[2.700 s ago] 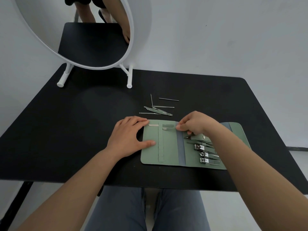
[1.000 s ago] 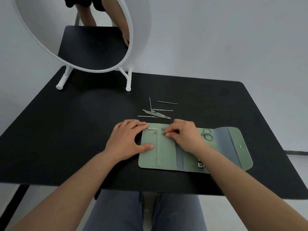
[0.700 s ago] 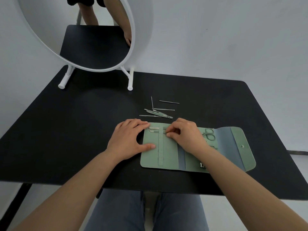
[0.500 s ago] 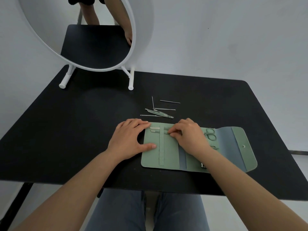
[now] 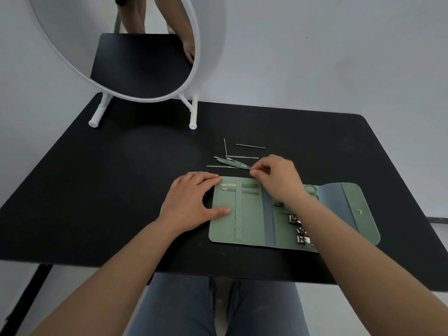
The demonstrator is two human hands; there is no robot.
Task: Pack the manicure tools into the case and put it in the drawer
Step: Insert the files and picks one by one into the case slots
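Observation:
The green manicure case (image 5: 249, 214) lies open on the black table (image 5: 109, 180). A flat metal tool (image 5: 228, 186) sits under its elastic strap, and nail clippers (image 5: 294, 219) and green-handled scissors (image 5: 311, 190) fill the right half. My left hand (image 5: 191, 202) rests flat at the case's left edge, thumb on the cover. Just beyond the case, my right hand (image 5: 276, 178) has thumb and forefinger pinching the right end of a tool in the loose pile (image 5: 230, 161). A thin rod (image 5: 250, 146) lies apart behind the pile.
A round white-framed mirror (image 5: 196, 69) stands on its legs at the table's back left, against a grey wall. My knees show under the table's near edge. No drawer is in view.
My right hand has left the strap on the case's left half and moved up and right to the loose tools. The left hand has stayed in place.

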